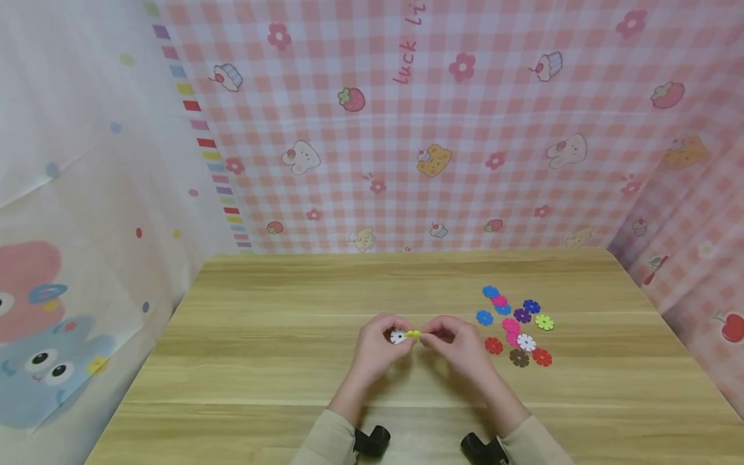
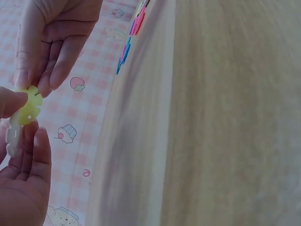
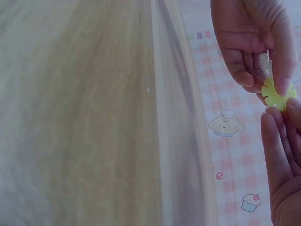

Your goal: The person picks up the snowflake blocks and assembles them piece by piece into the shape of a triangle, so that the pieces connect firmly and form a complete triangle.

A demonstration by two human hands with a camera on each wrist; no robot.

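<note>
In the head view, I'd fear the yellow notched disc (image 1: 413, 334) slipping or twisting off the white notched disc (image 1: 398, 336) if the fingertips press unevenly; left hand (image 1: 378, 349) and right hand (image 1: 463, 347) both pinch the yellow, white sitting inside the left finger-and-thumb loop; in the left wrist view, the left thumb covers yellow's edge; in the right wrist view, right fingertips grip its rim opposite the white.
</note>
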